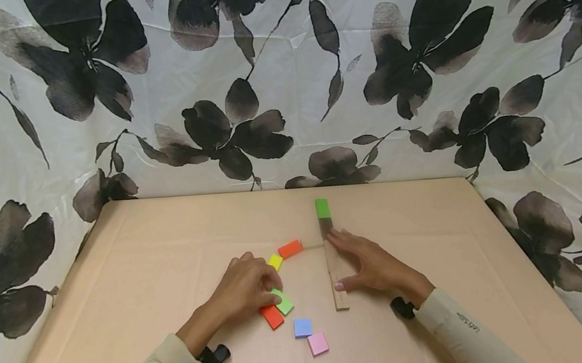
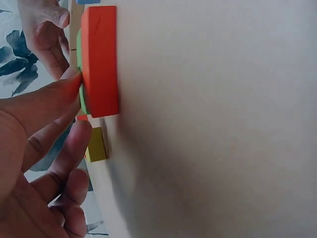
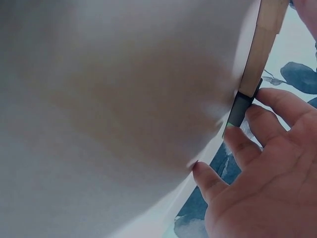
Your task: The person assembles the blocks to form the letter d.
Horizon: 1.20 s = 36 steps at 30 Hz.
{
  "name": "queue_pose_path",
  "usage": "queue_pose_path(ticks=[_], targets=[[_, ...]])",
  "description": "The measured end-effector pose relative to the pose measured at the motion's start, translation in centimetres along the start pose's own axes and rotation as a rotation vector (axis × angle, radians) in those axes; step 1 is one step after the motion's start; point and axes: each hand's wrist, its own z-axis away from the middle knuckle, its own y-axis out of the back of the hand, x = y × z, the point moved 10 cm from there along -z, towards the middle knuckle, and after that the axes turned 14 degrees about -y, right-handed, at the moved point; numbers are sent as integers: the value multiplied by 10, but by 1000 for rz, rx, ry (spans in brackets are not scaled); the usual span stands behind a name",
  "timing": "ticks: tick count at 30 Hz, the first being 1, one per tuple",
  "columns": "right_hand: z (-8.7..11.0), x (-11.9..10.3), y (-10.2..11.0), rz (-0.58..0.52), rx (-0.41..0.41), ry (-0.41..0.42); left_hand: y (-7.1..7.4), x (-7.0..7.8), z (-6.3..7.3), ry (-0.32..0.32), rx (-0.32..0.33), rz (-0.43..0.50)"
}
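Observation:
My left hand point(image 1: 245, 287) is over the coloured blocks, its thumb and index finger pinching a light green block point(image 1: 284, 303). Right beside that one lies a red block point(image 1: 273, 317), large in the left wrist view, where it hides most of the green one. A yellow block point(image 1: 275, 263) is just beyond the left fingers. My right hand point(image 1: 369, 262) rests along the right side of a long, narrow wooden strip point(image 1: 334, 265), fingers extended and thumb on its near part. A dark block point(image 1: 325, 226) and a bright green block point(image 1: 322, 208) continue the line at its far end.
An orange-red block point(image 1: 290, 249) lies between the yellow block and the strip. Nearer to me are a blue block point(image 1: 302, 327) and a pink block point(image 1: 318, 344). The tan board point(image 1: 419, 211) ends at a floral cloth point(image 1: 324, 104) behind and at both sides.

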Motion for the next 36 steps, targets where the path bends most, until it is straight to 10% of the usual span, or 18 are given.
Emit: queue_pose_path(ticks=[36], targets=[[-2,3,0,-6,-4,-3,9,-6,-6,-27,21,-55]])
